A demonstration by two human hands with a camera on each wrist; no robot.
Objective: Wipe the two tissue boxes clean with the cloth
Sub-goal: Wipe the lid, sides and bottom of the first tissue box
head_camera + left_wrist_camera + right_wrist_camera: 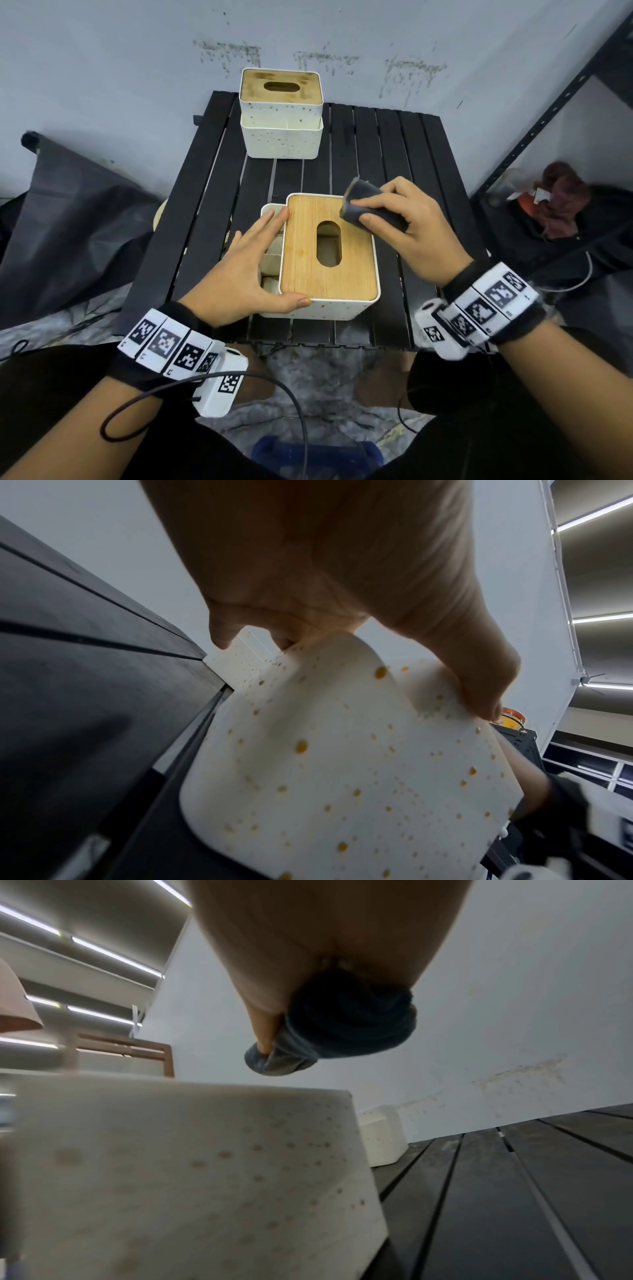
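Observation:
The near tissue box [329,253] is white with tan specks and has a wooden lid with an oval slot. It stands in the middle of the black slatted table [421,164]. My left hand [250,263] lies against its left side, fingers straight, thumb on the front corner; the speckled wall [342,764] fills the left wrist view. My right hand [404,222] grips a folded dark grey cloth [370,202] over the lid's far right corner; the cloth [329,1031] hangs just above the box [192,1177] in the right wrist view. The second box [281,113], with a stained lid, stands at the table's far edge.
A grey stained wall rises right behind the table. A black metal shelf frame [548,113] stands to the right, with reddish fabric [561,198] on its lower level. Dark sheeting [68,212] lies left of the table. A cable hangs from my left wristband.

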